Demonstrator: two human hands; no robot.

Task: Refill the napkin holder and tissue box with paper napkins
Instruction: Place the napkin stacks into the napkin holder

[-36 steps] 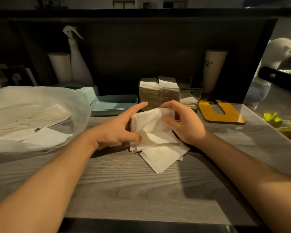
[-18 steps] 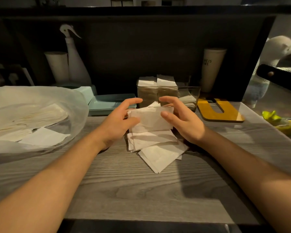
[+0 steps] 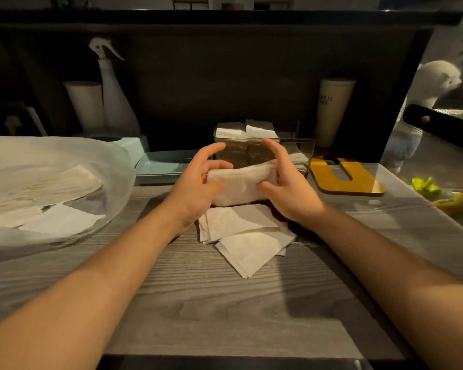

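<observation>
Gripping a napkin stack (image 3: 241, 186) in left hand (image 3: 198, 188) and right hand (image 3: 289, 193); holder (image 3: 262, 148) beyond looks part-filled, loose napkins (image 3: 246, 241) beneath remain.

— What do the hands hold?
— The left hand (image 3: 198, 182) and right hand (image 3: 286, 188) grip a wad of white napkins (image 3: 241, 182) between them, raised above the grey wood-grain bench (image 3: 225, 311).

— And below?
— A loose pile of napkins (image 3: 246, 236) lies on the bench, directly under the wad.

— Behind?
— A clear napkin holder (image 3: 302, 150), two stacks standing in its left part. A plastic bag (image 3: 72, 166) of napkins sits far left; a yellow board (image 3: 342, 180) lies right of the holder.
</observation>
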